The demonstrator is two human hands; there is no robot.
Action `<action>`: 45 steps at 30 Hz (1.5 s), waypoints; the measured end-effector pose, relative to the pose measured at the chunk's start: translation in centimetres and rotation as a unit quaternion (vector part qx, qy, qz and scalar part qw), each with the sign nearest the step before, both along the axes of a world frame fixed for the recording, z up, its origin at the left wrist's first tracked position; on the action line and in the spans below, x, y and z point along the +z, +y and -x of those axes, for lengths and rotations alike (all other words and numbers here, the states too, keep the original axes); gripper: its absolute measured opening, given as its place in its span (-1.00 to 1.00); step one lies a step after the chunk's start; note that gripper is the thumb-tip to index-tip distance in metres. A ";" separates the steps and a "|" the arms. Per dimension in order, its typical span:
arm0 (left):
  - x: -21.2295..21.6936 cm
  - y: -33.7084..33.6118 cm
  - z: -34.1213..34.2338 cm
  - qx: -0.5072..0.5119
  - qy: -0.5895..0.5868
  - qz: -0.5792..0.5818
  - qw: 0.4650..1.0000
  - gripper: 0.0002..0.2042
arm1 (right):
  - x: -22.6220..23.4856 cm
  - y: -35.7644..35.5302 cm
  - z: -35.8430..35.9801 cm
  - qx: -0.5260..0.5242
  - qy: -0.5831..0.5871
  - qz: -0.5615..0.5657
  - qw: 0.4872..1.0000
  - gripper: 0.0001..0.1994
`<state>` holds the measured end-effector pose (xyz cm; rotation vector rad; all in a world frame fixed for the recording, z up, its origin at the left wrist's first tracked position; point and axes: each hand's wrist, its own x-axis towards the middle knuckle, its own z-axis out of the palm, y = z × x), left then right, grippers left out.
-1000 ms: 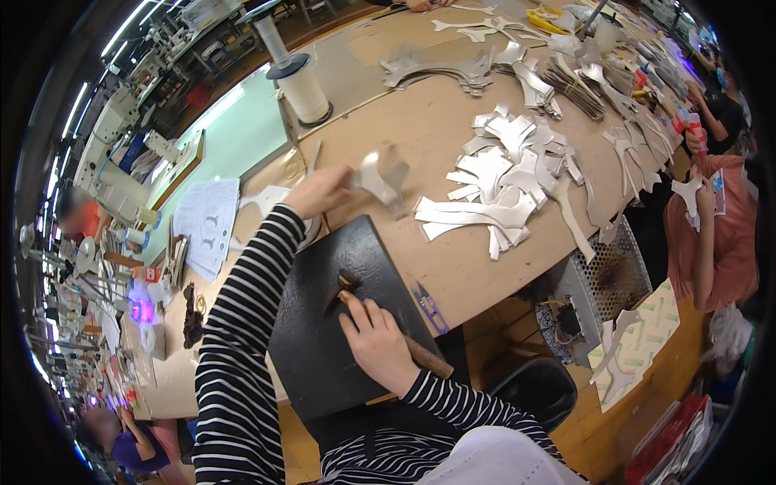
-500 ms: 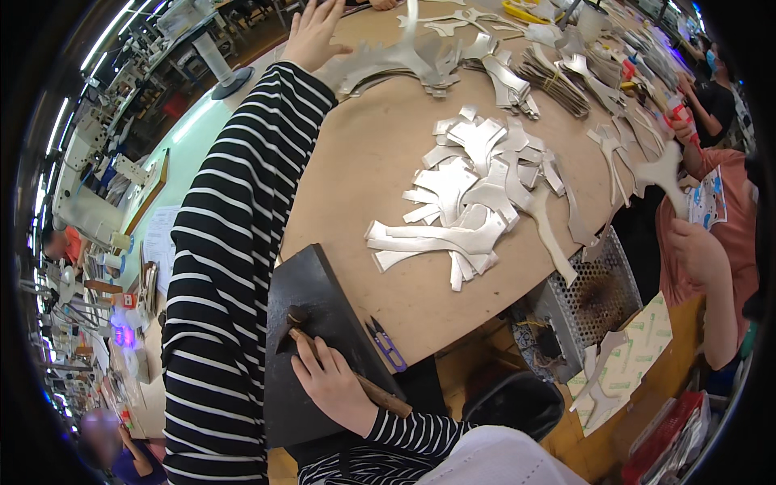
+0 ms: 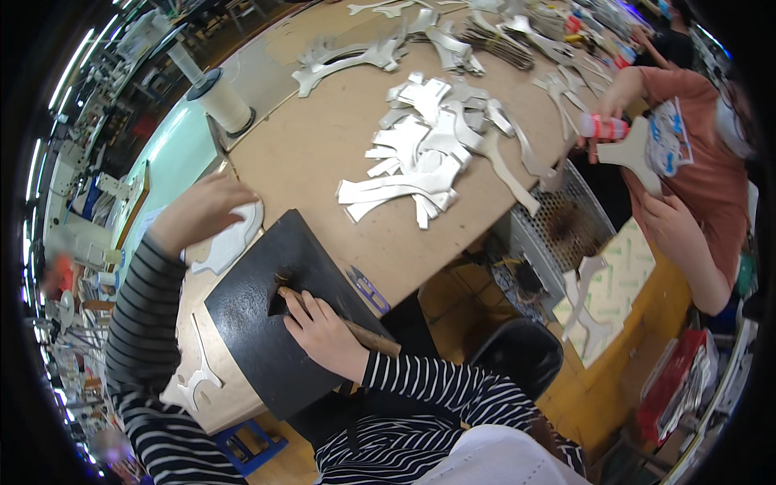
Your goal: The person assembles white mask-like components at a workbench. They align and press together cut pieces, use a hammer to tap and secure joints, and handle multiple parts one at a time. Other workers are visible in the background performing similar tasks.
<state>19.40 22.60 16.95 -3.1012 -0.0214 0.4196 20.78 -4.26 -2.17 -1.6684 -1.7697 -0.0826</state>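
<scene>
My right hand rests on a black slab, its fingers closed over the wooden handle of a hammer. The dark hammer head lies on the slab just beyond the fingers. To the left, my left hand, slightly blurred, is held over the table with fingers stretched out. Close beneath it a curved pale flat piece lies beside the slab's far-left edge. Purple-handled thread snips lie right of the slab. Beyond sits a heap of silvery-white cut pieces.
Stacks of curved pieces lie along the table's far side, near a large thread cone. At right a co-worker's hand holds a pale forked piece. A perforated metal box and a black bin stand off the table edge.
My left hand has come back from the far stacks to near the slab's left side. The view has shifted, uncovering the thread cone. My right hand stays on the hammer.
</scene>
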 end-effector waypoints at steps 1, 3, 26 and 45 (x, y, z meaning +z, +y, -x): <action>1.9 -2.4 1.5 -0.012 -0.013 -0.021 1.000 -0.60 | -0.1 0.0 0.0 0.000 0.001 -0.008 1.000 -0.72; 6.0 -7.9 4.9 -0.021 -0.144 -0.058 0.988 -0.65 | -0.2 0.1 0.1 0.001 0.004 -0.022 1.000 -0.74; 0.2 -24.6 36.6 0.266 -0.382 0.033 0.884 -0.77 | -1.1 0.2 0.8 -0.019 -0.040 -0.067 0.997 -0.83; 1.0 -26.9 35.4 0.133 -0.404 0.113 0.898 -0.68 | 2.1 -10.2 -2.2 -0.087 0.025 -0.092 0.992 -0.77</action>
